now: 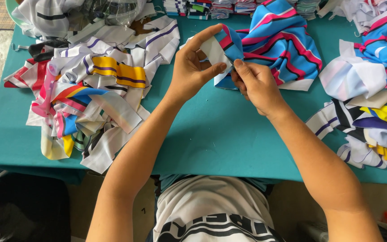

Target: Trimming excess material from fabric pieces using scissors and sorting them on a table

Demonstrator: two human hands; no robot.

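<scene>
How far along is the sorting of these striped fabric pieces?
Done, it seems: folded stacks line the table's far edge. In hand: the left hand and right hand both pinch a blue and pink striped piece. Left: a loose heap on the left and another on the right.

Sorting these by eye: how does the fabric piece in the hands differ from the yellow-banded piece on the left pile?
The held piece is blue with pink and white stripes; the yellow-banded piece is yellow with dark stripes. The held piece is lifted and folded between the left hand and right hand; the yellow-banded piece lies untouched on the heap. Both are striped fabric.
</scene>
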